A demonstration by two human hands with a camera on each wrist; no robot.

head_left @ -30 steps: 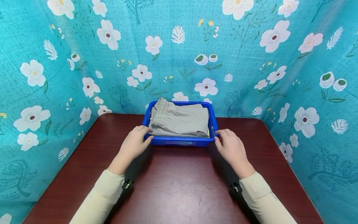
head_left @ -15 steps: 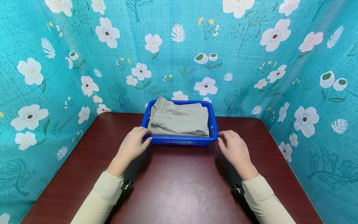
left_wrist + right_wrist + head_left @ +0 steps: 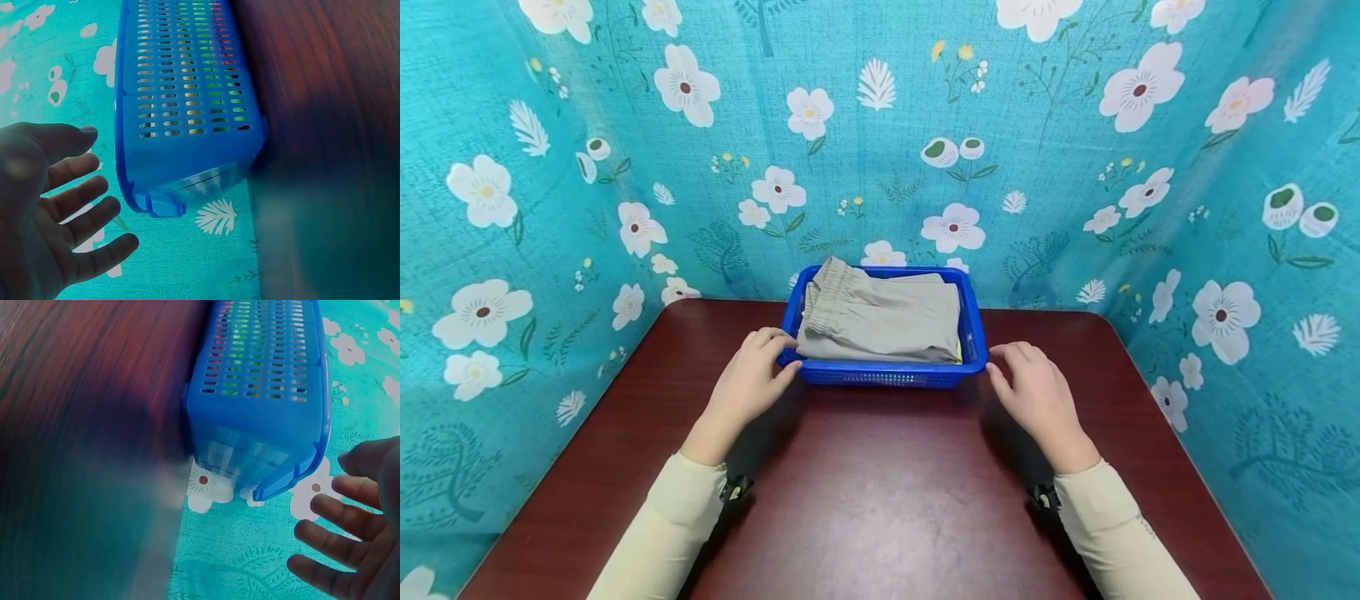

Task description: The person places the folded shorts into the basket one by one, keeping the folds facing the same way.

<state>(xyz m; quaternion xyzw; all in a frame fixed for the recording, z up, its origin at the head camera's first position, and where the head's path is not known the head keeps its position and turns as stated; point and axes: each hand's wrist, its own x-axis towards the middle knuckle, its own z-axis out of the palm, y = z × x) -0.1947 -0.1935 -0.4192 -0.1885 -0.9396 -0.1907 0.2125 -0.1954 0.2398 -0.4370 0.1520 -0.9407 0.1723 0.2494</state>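
Note:
Folded grey elastic-waist trousers (image 3: 895, 317) lie on top inside a blue plastic basket (image 3: 880, 367) at the table's far side. A sliver of yellow cloth (image 3: 958, 352) shows beneath their right edge. My left hand (image 3: 748, 379) is at the basket's front left corner; in the left wrist view its loosely spread fingers (image 3: 94, 219) stand apart from the basket's slotted wall (image 3: 187, 147). Just off the front right corner, my right hand (image 3: 1037, 396) holds nothing. The right wrist view shows its fingers (image 3: 337, 544) spread beside the basket (image 3: 250, 419), with a gap between.
The dark red-brown table (image 3: 887, 483) runs from the basket towards me. Teal flowered cloth (image 3: 880, 167) hangs behind the table and along both sides. Green and red items (image 3: 215, 44) show through the basket's slots in the left wrist view.
Both hands have drawn outward from the basket's corners, the right to the right and the left slightly left. The basket and trousers stay in place; the head view shifts a little.

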